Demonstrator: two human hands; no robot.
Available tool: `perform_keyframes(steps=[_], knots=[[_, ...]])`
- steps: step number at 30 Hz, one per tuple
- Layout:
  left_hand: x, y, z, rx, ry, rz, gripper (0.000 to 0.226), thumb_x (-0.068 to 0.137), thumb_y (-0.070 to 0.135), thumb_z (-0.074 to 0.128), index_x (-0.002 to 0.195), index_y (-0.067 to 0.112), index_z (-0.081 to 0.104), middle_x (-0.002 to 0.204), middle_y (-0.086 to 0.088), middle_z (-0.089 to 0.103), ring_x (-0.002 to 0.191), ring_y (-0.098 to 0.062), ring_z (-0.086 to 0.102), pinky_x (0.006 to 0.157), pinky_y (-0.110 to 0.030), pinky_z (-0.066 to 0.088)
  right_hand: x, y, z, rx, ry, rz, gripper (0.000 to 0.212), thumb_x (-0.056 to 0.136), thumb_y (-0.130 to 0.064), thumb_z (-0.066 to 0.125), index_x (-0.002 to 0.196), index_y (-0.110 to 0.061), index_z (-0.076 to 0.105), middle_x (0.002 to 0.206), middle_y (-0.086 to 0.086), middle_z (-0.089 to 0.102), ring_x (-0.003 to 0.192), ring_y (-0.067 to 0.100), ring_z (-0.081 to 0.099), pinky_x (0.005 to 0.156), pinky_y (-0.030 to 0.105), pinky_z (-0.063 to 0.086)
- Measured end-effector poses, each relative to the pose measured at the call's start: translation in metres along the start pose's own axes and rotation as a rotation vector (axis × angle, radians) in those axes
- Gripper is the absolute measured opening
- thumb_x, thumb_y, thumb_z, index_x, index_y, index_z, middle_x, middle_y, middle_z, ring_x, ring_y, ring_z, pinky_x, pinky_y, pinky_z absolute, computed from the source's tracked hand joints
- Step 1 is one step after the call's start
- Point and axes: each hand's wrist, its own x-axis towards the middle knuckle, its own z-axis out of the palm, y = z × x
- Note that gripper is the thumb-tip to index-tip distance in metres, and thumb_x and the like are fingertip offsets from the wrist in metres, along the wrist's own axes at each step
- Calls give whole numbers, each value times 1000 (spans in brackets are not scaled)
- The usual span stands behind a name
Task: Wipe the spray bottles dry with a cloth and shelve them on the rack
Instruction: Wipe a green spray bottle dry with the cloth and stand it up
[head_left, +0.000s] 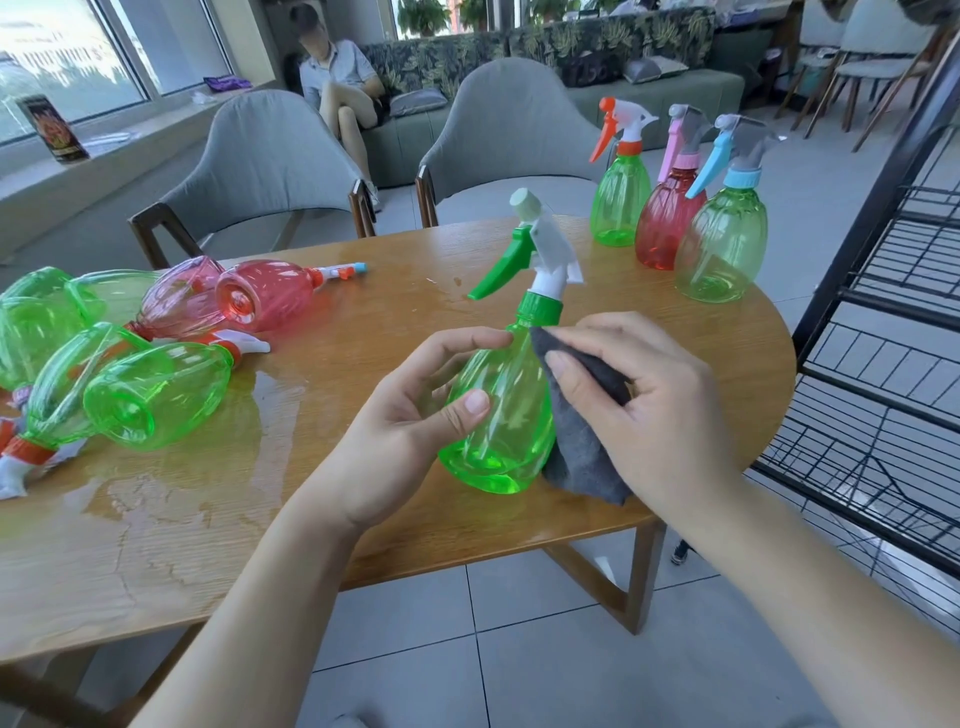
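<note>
A green spray bottle with a green trigger stands tilted above the wooden table. My left hand grips its body from the left, thumb on the front. My right hand holds a dark grey cloth against the bottle's right side. Three upright bottles stand at the table's far right: a green one with an orange trigger, a red one with a pink trigger and a green one with a blue trigger. Several green and red bottles lie on their sides at the left.
A black wire rack stands to the right of the table. Water pools on the tabletop near the lying bottles. Two grey chairs face the far side, and a person sits on a sofa behind them.
</note>
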Motion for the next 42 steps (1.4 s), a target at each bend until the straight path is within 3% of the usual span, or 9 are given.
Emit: perform_keyframes(steps=[6,11,15,21,26,32,36,39,42], knots=[[0,1,0,-41,20,9,33,101,24,68,134,27,67,144,-15,63,134,-46,58,111,-67,45,-20,0,7,-28,-27,-129,20,93,-8,74,113,-8,80,105,6,69,93,10,66,87,17,50],[0,0,0,-30,14,17,36,98,29,68,134,26,70,145,-15,62,134,-44,58,113,-72,41,-8,-3,4,-67,4,-112,20,96,-11,71,114,-7,80,105,6,70,94,5,62,86,12,47],[1,-2,6,-61,22,21,33,100,27,68,134,25,70,143,-17,64,132,-46,59,112,-67,44,-9,-3,3,-65,6,-114,19,96,-9,71,113,-6,80,104,7,68,94,5,62,87,12,46],[3,1,7,-160,62,-33,33,100,26,58,130,30,73,135,-14,69,124,-33,64,103,-49,49,-28,-5,9,-23,-137,-254,15,96,-10,74,109,-4,80,101,11,66,86,19,65,80,27,54],[3,1,3,-115,55,-32,37,100,33,60,136,29,70,143,-15,64,138,-39,56,117,-63,40,-20,-8,12,-47,-70,-217,18,98,-13,70,109,-5,80,100,10,66,89,13,62,87,16,49],[3,6,11,-228,63,-64,34,102,26,57,134,22,67,123,-14,71,106,-28,69,85,-34,58,-28,-10,15,-67,-131,-303,12,94,-7,76,105,-4,81,96,10,66,79,19,60,79,24,51],[6,4,16,-104,153,-40,41,93,35,71,133,28,64,114,-12,71,97,-27,71,81,-36,55,-31,-10,19,-114,-175,-398,13,96,-8,76,107,-5,81,94,9,67,81,21,60,83,23,51],[7,0,15,-119,215,-46,38,94,32,70,131,31,64,111,-18,70,95,-32,70,83,-43,54,-32,-6,17,-142,-175,-419,15,97,-6,73,109,-4,80,96,10,68,84,20,61,87,20,50],[7,0,14,-199,207,-58,39,96,28,66,134,27,61,104,-14,70,89,-29,69,75,-38,57,-35,-1,14,-140,-162,-404,15,98,-7,71,110,-4,80,98,10,69,85,20,63,87,21,52]])
